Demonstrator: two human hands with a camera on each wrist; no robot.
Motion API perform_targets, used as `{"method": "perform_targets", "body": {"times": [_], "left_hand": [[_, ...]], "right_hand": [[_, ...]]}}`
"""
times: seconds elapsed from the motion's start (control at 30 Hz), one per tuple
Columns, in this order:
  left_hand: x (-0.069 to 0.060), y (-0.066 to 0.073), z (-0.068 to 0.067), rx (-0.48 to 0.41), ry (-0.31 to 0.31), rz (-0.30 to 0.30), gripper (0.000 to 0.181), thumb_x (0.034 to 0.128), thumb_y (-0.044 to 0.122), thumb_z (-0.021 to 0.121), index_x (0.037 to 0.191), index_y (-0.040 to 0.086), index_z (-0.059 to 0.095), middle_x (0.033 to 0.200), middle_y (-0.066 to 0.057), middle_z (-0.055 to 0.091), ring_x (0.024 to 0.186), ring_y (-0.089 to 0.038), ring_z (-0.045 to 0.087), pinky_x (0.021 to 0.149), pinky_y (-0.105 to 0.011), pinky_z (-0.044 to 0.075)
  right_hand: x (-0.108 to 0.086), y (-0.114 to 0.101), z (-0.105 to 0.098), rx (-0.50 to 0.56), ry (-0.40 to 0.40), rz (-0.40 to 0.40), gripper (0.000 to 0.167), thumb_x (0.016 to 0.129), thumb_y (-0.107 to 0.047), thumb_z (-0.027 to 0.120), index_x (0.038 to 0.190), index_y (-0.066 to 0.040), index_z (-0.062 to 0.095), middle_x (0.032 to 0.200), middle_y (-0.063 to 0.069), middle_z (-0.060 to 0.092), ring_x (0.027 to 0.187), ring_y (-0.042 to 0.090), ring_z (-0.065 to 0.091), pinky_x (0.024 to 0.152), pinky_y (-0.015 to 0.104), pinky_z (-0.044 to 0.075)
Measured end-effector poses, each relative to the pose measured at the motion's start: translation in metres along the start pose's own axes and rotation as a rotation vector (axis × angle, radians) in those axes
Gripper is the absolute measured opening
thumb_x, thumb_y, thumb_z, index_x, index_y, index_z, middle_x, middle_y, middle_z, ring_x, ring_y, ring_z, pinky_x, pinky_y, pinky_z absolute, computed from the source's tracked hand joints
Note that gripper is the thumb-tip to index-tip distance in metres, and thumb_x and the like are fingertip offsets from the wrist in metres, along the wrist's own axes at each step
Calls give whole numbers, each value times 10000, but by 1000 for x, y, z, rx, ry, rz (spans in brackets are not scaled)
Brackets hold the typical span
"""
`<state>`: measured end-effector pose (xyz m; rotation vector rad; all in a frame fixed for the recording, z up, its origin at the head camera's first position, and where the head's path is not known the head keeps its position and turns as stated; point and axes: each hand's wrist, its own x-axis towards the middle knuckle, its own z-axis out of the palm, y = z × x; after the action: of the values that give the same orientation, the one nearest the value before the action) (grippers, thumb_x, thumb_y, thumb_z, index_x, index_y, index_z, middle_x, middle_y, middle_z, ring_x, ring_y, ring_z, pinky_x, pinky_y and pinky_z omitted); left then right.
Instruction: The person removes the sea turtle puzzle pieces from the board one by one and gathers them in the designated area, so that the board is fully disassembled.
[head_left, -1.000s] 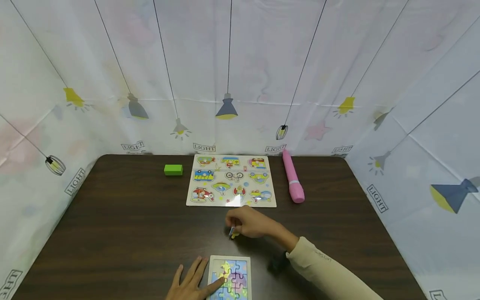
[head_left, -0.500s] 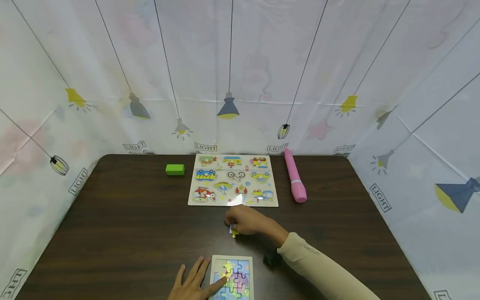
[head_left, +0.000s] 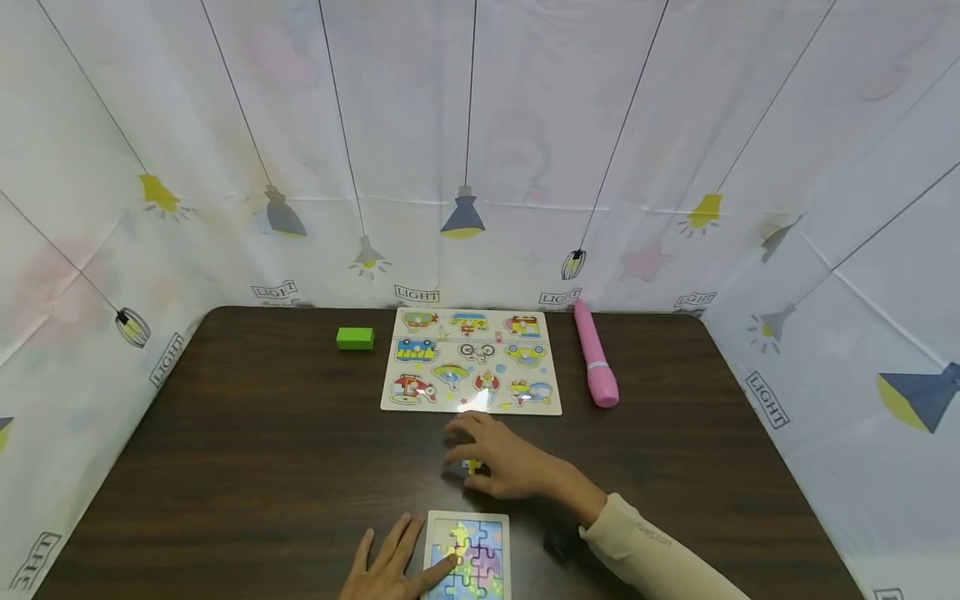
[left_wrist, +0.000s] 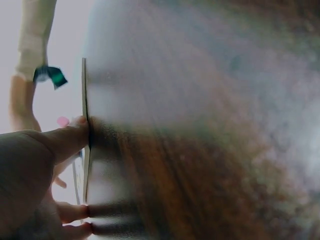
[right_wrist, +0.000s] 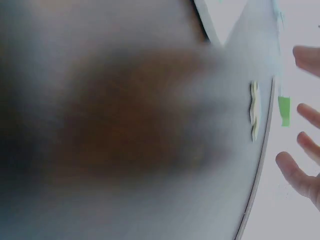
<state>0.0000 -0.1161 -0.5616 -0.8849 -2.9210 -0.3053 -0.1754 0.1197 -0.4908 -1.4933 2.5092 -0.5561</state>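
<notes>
My left hand (head_left: 390,562) lies with spread, straight fingers at the left of a small framed jigsaw puzzle (head_left: 483,554), the thumb resting on it. The thumb also shows on the edge of the puzzle frame (left_wrist: 85,170) in the left wrist view. Above loose jigsaw pieces, blue and yellow, my right hand (head_left: 506,458) hovers with fingers parted. Those jigsaw pieces (right_wrist: 255,107) lie on the table in the right wrist view, apart from the spread fingers (right_wrist: 295,175). In the head view the right hand partly covers the pieces (head_left: 472,467).
A vehicle-picture peg puzzle board (head_left: 472,362) lies behind the right hand on the dark wooden table (head_left: 247,467). Left of the board is a green block (head_left: 356,338); right of it lies a pink microphone-shaped thing (head_left: 596,354). A printed curtain (head_left: 375,125) stands behind the table.
My right hand has let go of the blue and yellow jigsaw piece, and its fingers have spread apart. The left hand stays on the puzzle. The head view has shifted slightly.
</notes>
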Motion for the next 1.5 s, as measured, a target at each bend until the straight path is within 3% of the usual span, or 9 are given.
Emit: {"method": "perform_targets", "body": {"times": [0.1,0.2,0.53,0.7,0.83,1.07,1.23,1.37,1.5], "left_hand": [[2,1,-2,-4,-17,-6,697,928,818,332,1520,470,451,1552,-190,456,1392,-406,458,980,-728,407],[3,2,-6,-26,-64,-24,715,918,835,302,1514,473,462,1569,-186,435,1414,-407,428,1001,-738,379],[1,0,-7,-23,-59,-14,722,923,829,304,1542,471,406,1566,-200,429,1406,-416,430,993,-730,393],[3,0,-11,-97,-133,-33,730,916,839,303,1561,502,350,1601,-202,375,1442,-432,371,1029,-758,331],[4,1,-13,-119,-153,-38,736,914,840,303,1559,490,364,1603,-211,366,1448,-442,358,1036,-766,315],[5,1,-14,-135,-185,-49,738,904,850,315,1556,508,357,1621,-191,344,1470,-421,331,1048,-764,300],[5,0,-12,-127,-166,-48,737,904,849,315,1546,496,389,1617,-191,353,1466,-416,344,1038,-758,319],[4,0,-10,-98,-130,-41,737,907,846,312,1537,478,420,1609,-190,368,1453,-412,366,1027,-749,343],[4,0,-9,-97,-126,-43,743,906,849,315,1534,469,430,1600,-202,378,1444,-422,378,1025,-754,342]], "right_hand": [[-17,-11,3,10,-59,-81,348,953,-220,745,1299,-244,714,1621,146,330,1515,431,195,1083,699,343],[-31,-20,9,-7,-123,-112,370,967,-271,728,1334,-299,699,1669,133,239,1535,444,113,1090,712,319],[-38,-24,22,-141,-145,-142,413,973,-333,712,1382,-344,659,1664,133,257,1522,440,179,1106,664,339],[-33,-26,26,-189,-128,-169,411,973,-356,709,1381,-329,661,1640,123,306,1519,419,208,1101,651,356],[-30,-29,27,-189,-120,-181,330,966,-329,724,1294,-315,700,1604,108,363,1507,413,240,1092,633,376],[-27,-37,27,-62,-95,-154,182,978,-206,700,1154,-251,682,1523,82,457,1487,411,283,1083,665,365],[-25,-39,29,39,-58,-124,127,958,-182,731,1065,-225,677,1333,-32,591,1416,289,393,1090,584,383],[-25,-39,29,152,-17,-116,89,950,-141,741,993,-191,681,1067,-113,638,1160,102,527,1019,389,444],[-25,-31,21,344,55,-83,81,955,-76,722,931,-134,672,877,-97,606,833,2,525,786,197,475]]}}
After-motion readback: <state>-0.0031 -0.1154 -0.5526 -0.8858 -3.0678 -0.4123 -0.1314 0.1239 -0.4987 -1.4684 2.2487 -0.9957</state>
